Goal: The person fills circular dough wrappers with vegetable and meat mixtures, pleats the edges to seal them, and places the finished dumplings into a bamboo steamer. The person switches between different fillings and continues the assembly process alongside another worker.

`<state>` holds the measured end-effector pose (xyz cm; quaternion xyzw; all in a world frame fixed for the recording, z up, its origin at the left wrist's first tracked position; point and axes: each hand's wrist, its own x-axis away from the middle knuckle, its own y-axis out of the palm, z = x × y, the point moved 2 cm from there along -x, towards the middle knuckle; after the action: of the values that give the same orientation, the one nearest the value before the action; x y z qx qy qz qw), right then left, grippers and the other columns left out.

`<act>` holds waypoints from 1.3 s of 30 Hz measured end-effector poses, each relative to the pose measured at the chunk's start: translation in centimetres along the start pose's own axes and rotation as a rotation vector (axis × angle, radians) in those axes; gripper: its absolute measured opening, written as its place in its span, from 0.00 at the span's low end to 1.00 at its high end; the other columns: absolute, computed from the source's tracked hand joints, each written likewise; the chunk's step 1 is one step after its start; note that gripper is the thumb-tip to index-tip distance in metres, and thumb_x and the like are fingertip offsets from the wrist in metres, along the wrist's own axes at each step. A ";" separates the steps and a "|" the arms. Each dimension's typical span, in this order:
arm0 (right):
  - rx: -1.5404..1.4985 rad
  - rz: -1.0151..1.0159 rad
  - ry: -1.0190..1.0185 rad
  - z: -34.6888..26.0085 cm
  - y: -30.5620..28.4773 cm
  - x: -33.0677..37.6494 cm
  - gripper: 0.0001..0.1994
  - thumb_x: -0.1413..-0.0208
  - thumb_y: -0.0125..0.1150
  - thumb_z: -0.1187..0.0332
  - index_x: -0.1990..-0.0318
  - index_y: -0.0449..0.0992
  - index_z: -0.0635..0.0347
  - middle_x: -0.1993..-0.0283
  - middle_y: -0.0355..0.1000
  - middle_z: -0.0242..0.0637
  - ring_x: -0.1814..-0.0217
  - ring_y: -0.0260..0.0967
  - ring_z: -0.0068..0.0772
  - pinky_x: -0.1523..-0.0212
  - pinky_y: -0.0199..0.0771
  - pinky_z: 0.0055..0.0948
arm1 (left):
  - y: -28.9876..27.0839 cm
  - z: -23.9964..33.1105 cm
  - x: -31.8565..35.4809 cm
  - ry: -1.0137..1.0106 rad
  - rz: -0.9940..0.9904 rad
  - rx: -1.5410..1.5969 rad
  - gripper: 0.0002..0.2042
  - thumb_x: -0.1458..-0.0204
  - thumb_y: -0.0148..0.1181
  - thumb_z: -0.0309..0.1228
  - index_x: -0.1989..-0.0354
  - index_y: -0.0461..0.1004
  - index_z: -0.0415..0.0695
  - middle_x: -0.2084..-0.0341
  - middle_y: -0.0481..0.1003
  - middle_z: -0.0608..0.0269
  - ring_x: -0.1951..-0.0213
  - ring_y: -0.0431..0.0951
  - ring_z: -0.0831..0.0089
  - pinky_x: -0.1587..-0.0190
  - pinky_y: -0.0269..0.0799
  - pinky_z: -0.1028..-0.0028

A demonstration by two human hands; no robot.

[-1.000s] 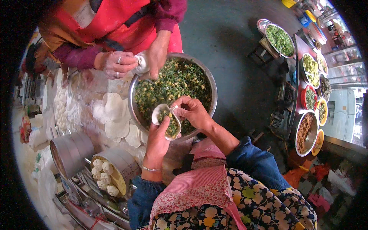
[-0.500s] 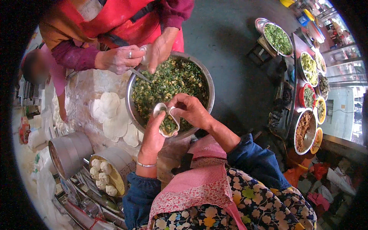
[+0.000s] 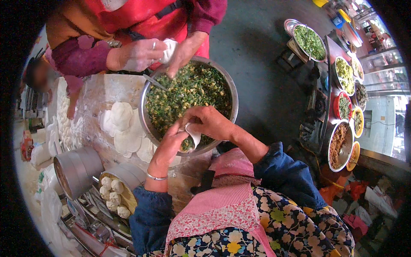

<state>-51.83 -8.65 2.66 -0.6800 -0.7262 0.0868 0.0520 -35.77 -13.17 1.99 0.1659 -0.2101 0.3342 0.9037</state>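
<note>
Over the floured table [image 3: 92,96], left hand [image 3: 169,145] and right hand [image 3: 209,122] are pinching a soft, tear-prone dumpling wrapper [image 3: 190,137] by its rim.

Round white wrapper [image 3: 191,138] cupped, holding green filling.

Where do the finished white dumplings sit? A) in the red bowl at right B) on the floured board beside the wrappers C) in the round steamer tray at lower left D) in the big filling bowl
C: the shaped dumplings lie in the round steamer tray at lower left, apart from the filling bowl.
</note>
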 end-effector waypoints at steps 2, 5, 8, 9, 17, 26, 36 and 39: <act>-0.130 0.061 0.056 1.0 -0.1 0.4 0.08 0.50 0.58 0.74 0.62 0.70 0.63 0.72 0.70 0.35 0.72 0.67 0.26 0.69 0.67 0.25 | -0.5 0.3 0.1 -0.029 -0.060 0.291 0.20 0.43 0.45 0.33 0.43 0.61 0.41 0.51 0.70 0.62 0.52 0.71 0.74 0.58 0.70 0.71; -0.605 0.176 0.248 2.0 0.4 1.7 0.04 0.44 0.56 0.72 0.65 0.69 0.61 0.72 0.66 0.28 0.74 0.60 0.15 0.75 0.61 0.16 | -1.4 -0.8 0.9 0.023 -0.037 0.599 0.25 0.42 0.44 0.46 0.41 0.59 0.44 0.51 0.69 0.62 0.51 0.71 0.70 0.59 0.72 0.69; -0.783 0.212 0.253 1.1 2.1 2.3 0.05 0.45 0.58 0.71 0.66 0.68 0.59 0.72 0.66 0.27 0.75 0.60 0.16 0.74 0.62 0.18 | 1.7 -1.7 1.3 0.134 0.174 0.771 0.27 0.43 0.42 0.55 0.41 0.60 0.49 0.49 0.67 0.61 0.48 0.69 0.67 0.52 0.70 0.62; -0.798 0.226 0.279 0.6 2.4 2.2 0.06 0.45 0.59 0.71 0.66 0.68 0.58 0.71 0.66 0.27 0.74 0.60 0.16 0.74 0.63 0.18 | 2.1 -1.9 1.1 0.153 0.191 0.776 0.26 0.42 0.42 0.54 0.42 0.60 0.49 0.48 0.67 0.61 0.48 0.68 0.67 0.51 0.69 0.60; 0.016 0.183 0.000 0.9 1.7 1.1 0.19 0.54 0.58 0.80 0.52 0.66 0.64 0.72 0.67 0.37 0.71 0.67 0.27 0.69 0.70 0.27 | 2.2 -2.5 0.7 0.206 0.289 0.516 0.15 0.40 0.45 0.37 0.47 0.63 0.46 0.53 0.67 0.62 0.50 0.69 0.69 0.50 0.70 0.63; 0.055 0.104 -0.023 0.4 1.3 0.7 0.14 0.60 0.61 0.79 0.61 0.71 0.62 0.69 0.68 0.39 0.67 0.68 0.36 0.65 0.70 0.31 | 1.5 -2.0 1.3 0.134 0.173 0.528 0.14 0.42 0.41 0.31 0.48 0.62 0.45 0.54 0.68 0.61 0.53 0.71 0.67 0.54 0.72 0.61; -0.040 0.140 0.015 0.2 1.6 0.9 0.10 0.54 0.61 0.77 0.63 0.69 0.63 0.69 0.68 0.34 0.67 0.68 0.26 0.65 0.70 0.27 | 0.3 -0.5 1.0 0.251 0.097 -0.098 0.18 0.42 0.43 0.39 0.47 0.62 0.44 0.51 0.66 0.59 0.51 0.70 0.67 0.59 0.74 0.67; -0.392 0.211 0.202 1.3 2.0 2.0 0.08 0.50 0.60 0.75 0.64 0.68 0.63 0.70 0.68 0.30 0.66 0.66 0.19 0.65 0.70 0.22 | 1.2 -0.4 1.7 0.195 0.155 0.547 0.21 0.40 0.42 0.45 0.44 0.60 0.46 0.49 0.64 0.58 0.48 0.68 0.67 0.55 0.73 0.63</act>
<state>-50.31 -6.65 0.88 -0.7543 -0.6454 -0.1192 -0.0178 -35.33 -11.22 2.72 0.3540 -0.0365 0.4608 0.8130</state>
